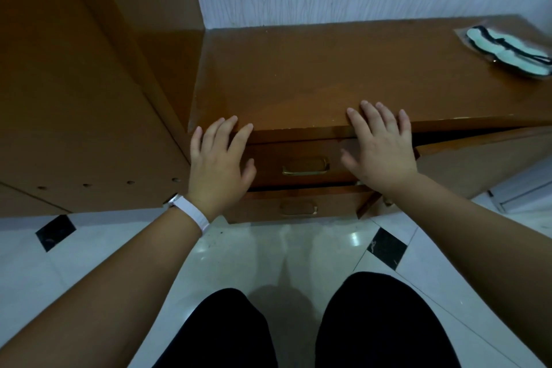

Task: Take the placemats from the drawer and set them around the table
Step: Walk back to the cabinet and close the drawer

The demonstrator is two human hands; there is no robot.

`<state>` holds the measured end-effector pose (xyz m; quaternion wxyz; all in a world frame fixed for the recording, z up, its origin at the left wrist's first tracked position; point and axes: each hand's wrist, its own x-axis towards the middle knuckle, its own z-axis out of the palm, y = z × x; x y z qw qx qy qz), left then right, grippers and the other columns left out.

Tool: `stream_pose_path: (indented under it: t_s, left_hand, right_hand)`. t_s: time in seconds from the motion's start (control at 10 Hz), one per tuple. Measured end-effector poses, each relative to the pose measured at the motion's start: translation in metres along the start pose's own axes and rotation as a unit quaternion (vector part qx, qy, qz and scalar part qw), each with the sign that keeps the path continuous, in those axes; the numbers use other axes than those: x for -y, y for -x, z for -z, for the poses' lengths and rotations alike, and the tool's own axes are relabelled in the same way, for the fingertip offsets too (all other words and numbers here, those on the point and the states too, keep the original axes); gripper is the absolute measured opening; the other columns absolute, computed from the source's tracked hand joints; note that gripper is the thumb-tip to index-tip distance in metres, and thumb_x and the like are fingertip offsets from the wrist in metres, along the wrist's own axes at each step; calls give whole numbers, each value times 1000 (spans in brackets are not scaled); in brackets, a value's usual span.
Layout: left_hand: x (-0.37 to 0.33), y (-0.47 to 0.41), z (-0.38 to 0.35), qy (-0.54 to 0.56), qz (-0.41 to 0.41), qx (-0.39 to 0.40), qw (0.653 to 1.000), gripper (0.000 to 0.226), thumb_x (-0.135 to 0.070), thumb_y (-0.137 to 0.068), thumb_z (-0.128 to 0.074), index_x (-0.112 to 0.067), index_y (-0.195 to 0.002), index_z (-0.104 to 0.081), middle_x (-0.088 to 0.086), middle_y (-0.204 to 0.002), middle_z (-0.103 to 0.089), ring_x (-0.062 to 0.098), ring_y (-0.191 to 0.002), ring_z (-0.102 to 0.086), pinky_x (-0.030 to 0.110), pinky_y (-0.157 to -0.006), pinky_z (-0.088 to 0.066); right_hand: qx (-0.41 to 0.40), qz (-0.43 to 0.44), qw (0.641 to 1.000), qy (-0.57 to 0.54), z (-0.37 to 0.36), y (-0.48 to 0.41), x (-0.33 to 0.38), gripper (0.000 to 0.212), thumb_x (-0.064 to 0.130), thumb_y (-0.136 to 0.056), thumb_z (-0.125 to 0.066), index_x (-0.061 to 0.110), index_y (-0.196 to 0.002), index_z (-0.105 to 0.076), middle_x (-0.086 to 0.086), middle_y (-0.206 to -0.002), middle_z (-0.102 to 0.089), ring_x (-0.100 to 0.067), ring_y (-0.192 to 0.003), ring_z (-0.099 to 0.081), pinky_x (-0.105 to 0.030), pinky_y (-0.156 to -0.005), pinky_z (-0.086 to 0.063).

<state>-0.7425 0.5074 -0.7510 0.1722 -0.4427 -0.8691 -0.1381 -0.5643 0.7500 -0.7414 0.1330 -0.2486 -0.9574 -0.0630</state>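
A low brown wooden cabinet (328,75) stands in front of me, with two drawers under its top. The upper drawer (268,161) has a brass handle (306,165) and looks pushed in. The lower drawer (263,206) also has a handle (298,208). My left hand (218,164), fingers spread and straight, hovers at the top's front left corner. My right hand (380,146) is spread too, its fingertips over the top's front edge. Neither hand holds anything. No placemats are visible.
A tall brown cupboard (74,84) rises at the left. A pale green packaged item with a black strap (507,51) lies at the far right of the cabinet top. A cabinet door (478,161) at the right stands ajar. White glossy floor tiles (283,254) lie below.
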Motion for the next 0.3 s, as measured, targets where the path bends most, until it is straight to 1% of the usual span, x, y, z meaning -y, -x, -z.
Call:
stream_pose_path:
  t_s: [0.1,0.2,0.3]
  left_hand:
    - [1,-2,15,22,10,16,1000,60,-33,-87,-62,-20,-142,-42,6,-147,-44,25,-138,-36,50,-116,-18]
    - [-5,-8,43,50,27,38,998,60,-33,-89,-60,-20,-144,-41,4,-147,-45,23,-136,-38,48,-115,-21]
    - [-16,-23,87,56,42,79,994,58,-37,-90,-57,-22,-144,-42,3,-147,-45,23,-136,-39,49,-114,-24]
  right_hand:
    - [33,11,999,-1,14,-2,-1,74,48,-85,-59,23,-149,-32,-10,-156,-32,-33,-144,-26,-58,-115,-17]
    - [97,19,995,-30,47,-7,0,67,47,-87,-57,22,-146,-37,-10,-152,-38,-33,-139,-34,-54,-110,-31]
    - [143,31,987,-63,96,-14,4,58,46,-92,-52,21,-143,-41,-9,-147,-43,-31,-133,-40,-49,-101,-41]
